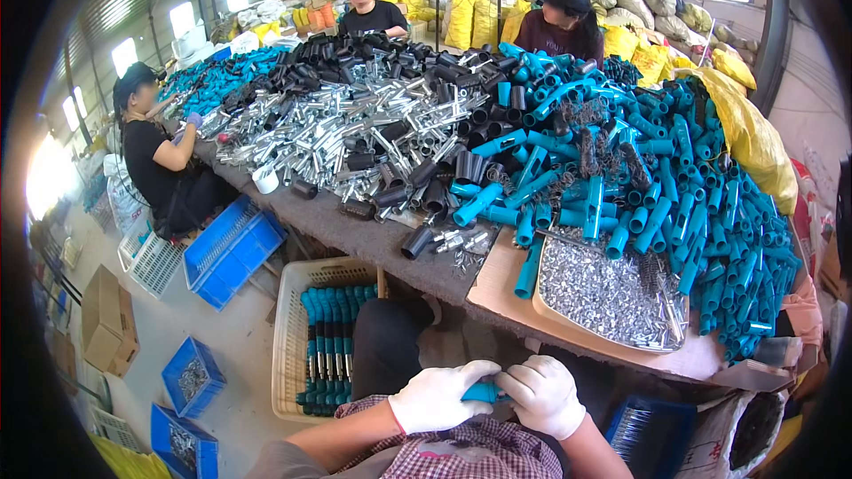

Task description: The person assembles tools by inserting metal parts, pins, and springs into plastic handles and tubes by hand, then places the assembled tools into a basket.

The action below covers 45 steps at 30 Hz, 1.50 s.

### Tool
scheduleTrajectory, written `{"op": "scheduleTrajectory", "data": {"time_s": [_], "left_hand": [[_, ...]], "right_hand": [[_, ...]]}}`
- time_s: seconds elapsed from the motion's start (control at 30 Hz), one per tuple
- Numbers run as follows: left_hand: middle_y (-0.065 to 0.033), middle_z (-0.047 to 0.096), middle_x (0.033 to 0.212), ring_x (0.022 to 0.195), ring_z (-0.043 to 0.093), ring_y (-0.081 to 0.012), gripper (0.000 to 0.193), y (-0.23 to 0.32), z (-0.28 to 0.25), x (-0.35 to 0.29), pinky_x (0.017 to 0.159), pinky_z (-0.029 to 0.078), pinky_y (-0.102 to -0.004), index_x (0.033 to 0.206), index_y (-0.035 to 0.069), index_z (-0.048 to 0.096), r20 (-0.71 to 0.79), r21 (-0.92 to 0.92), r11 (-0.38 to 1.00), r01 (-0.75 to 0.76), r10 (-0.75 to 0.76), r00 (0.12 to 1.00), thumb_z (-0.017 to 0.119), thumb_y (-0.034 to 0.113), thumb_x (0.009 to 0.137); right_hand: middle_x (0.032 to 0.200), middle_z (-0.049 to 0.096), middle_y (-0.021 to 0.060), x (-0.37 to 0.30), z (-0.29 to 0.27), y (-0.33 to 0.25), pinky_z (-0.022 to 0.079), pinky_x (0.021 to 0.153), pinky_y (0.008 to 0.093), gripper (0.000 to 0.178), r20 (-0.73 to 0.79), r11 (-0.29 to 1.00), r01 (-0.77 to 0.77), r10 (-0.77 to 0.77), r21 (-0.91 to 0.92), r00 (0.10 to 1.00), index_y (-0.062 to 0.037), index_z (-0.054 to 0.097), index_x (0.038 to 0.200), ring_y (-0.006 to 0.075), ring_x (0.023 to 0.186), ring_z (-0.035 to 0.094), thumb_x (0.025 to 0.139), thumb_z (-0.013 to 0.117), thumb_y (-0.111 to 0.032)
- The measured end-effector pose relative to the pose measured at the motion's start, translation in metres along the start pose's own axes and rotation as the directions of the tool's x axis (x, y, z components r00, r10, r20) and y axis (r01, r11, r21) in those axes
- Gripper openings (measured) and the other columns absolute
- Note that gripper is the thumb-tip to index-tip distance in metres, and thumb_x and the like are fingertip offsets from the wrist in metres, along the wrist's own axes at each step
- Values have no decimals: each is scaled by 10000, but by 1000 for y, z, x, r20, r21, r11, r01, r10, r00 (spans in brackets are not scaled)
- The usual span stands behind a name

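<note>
Above my lap, my white-gloved left hand [445, 397] is closed round a short teal plastic tube [484, 393]. My gloved right hand [543, 396] has its fingers curled and pinched at the tube's right end. Any small part between those fingers is hidden. Beyond my hands, a heap of loose teal plastic tubes [657, 217] covers the right side of the table [311, 213]. A tray of small metal pieces [590, 288] sits at the near edge, on a brown board [497, 279].
Left of my legs stands a cream basket [286, 346] of teal-and-black handles with metal rods. Silver metal parts [311, 129] and black sleeves [426, 200] are heaped mid-table. Blue crates [232, 253] stand left; another blue crate [652, 435] is low right. Three people sit round the table.
</note>
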<state>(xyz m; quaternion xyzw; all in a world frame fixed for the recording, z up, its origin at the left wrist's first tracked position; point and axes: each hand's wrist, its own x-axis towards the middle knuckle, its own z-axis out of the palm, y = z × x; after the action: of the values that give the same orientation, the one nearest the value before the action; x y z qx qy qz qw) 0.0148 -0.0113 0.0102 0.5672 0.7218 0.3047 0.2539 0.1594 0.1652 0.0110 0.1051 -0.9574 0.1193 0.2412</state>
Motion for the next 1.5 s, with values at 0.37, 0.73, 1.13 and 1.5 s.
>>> {"op": "scheduleTrajectory", "data": {"time_s": [0.37, 0.73, 1.13, 1.5], "left_hand": [[-109, 675, 1189, 1033, 679, -311, 477, -4, 1, -1, 870, 562, -381, 1263, 103, 624, -169, 4, 990, -143, 142, 975, 759, 161, 809], [-112, 684, 1148, 1001, 686, -309, 452, -9, -1, -2, 859, 564, -378, 1233, 111, 651, -232, -40, 987, -153, 140, 963, 776, 211, 810], [-134, 698, 1149, 1022, 698, -276, 444, -9, -7, -8, 925, 541, -352, 1239, 59, 663, -166, -319, 947, 47, -104, 981, 769, 205, 833], [-154, 642, 1071, 820, 673, -210, 590, -22, -1, 9, 692, 573, -308, 1373, -109, 452, -134, -918, 396, -14, -275, 952, 661, 169, 897]], "right_hand": [[863, 669, 146, -2, -47, 95, 500, 785, 461, 93, -482, 698, -678, 523, -230, 702, -65, 708, 841, 365, 857, 638, 761, 742, -97], [804, 668, 137, -10, -40, 110, 499, 748, 457, 102, -382, 657, -743, 658, -129, 648, -56, 681, 786, 353, 815, 644, 771, 741, -138], [832, 660, 167, -8, -42, 98, 502, 714, 421, 59, -605, 694, -719, 588, 37, 537, -27, 628, 825, 373, 770, 632, 872, 653, -54], [802, 694, 80, 37, 12, -16, 533, 684, 287, 170, 21, 386, -571, 816, 725, 578, 0, 678, 852, 139, 714, 662, 752, 771, -100]]}}
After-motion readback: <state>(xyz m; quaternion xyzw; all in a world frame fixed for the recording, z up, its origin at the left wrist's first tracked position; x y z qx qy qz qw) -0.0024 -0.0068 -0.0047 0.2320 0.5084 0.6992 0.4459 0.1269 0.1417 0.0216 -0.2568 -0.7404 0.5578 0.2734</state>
